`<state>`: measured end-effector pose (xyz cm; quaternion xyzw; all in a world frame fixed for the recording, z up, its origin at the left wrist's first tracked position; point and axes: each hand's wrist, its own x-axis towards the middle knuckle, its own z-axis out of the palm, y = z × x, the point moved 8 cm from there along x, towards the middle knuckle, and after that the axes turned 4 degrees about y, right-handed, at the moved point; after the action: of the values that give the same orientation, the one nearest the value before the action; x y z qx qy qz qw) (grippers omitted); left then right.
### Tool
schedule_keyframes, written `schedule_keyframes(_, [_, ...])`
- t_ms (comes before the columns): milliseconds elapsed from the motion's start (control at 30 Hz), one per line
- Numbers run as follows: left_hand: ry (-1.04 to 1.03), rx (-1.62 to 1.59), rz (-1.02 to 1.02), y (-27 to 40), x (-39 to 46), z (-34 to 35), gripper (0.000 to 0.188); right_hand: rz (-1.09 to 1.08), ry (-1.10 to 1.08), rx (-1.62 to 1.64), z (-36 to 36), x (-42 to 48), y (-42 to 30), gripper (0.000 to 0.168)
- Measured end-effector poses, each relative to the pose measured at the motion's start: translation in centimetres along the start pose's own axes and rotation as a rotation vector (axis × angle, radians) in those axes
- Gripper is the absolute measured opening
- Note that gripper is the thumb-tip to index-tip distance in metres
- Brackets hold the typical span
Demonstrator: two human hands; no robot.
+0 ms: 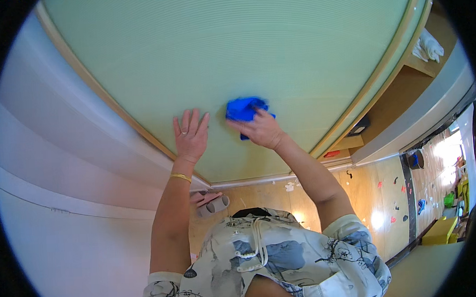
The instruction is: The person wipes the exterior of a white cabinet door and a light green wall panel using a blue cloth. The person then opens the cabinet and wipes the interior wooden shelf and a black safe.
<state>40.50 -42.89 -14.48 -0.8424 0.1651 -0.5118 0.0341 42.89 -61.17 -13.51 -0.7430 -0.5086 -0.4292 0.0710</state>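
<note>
A pale green ribbed sliding door panel (233,49) in a light wood-coloured frame stands before me. My left hand (191,136) lies on the panel with its fingers spread and nothing in it; it wears a ring, and a yellow bracelet is on the wrist. To its right, my right hand (261,127) holds a bright blue cloth (242,109) against the panel. The cloth is bunched and slightly blurred, and part of it hangs below the fingers.
Open wooden shelves (394,90) at the right hold a white cloth (428,46) and a dark box (359,126). Slippers (213,205) lie near the door's foot. Small scraps are scattered on the shiny floor (367,190). A bin (416,159) and a yellow box (439,231) stand farther right.
</note>
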Motion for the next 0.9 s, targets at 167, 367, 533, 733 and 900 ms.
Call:
schedule_keyframes(167, [-0.045,0.017,0.029,-1.8,-0.6,-1.4,0.051,-0.097,-0.101,-0.069,-1.8,-0.6,1.7,0.051])
schedule_keyframes(367, [-0.080,0.122,-0.031,-3.4,-3.5,-0.6,0.053,0.235,0.321,-0.134,-8.4,5.4,4.9,0.053])
schedule_keyframes(533, [-0.066,0.004,-0.103,-2.1,-1.9,-1.7,0.052,-0.063,-0.005,0.042,2.4,3.8,-1.0,0.044])
schedule_keyframes(733, [-0.073,-0.082,-0.137,-5.1,-2.5,-4.2,0.049,-0.183,0.048,0.002,0.4,6.4,-2.0,0.044])
schedule_keyframes(900, [-0.068,-0.156,-0.238,-6.4,-2.2,-5.5,0.049,-0.008,0.260,-0.078,-4.1,13.2,-1.0,0.039])
